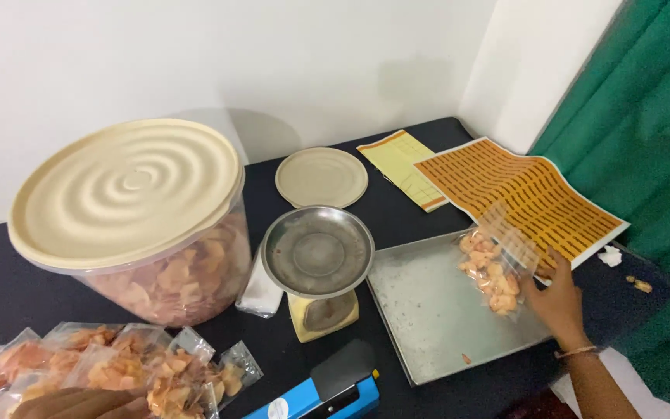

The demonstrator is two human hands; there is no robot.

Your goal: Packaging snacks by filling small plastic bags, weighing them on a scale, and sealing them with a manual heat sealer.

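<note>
Your right hand (558, 304) grips a clear plastic bag of orange chips (492, 268), fingers closed on its edge, over the right part of the flat metal tray (428, 318). Your left hand (79, 403) rests flat, fingers extended, on the pile of filled chip bags (157, 368) on the black surface (9, 287).

right hand (558, 301): lower right of frame, back of hand to camera, fingers pointing up-left, closed in a pinch on something clear
right wrist: thin bangle, just below the hand
right forearm: bare, runs from bottom right edge up-left to the wrist, nearly straight
left hand (79, 404): bottom left edge of frame, only a strip showing, fingers stretched flat and pointing right, palm down
left grip: can't tell, mostly cut off
left arm: out of frame
hands: well apart, opposite lower corners
</note>
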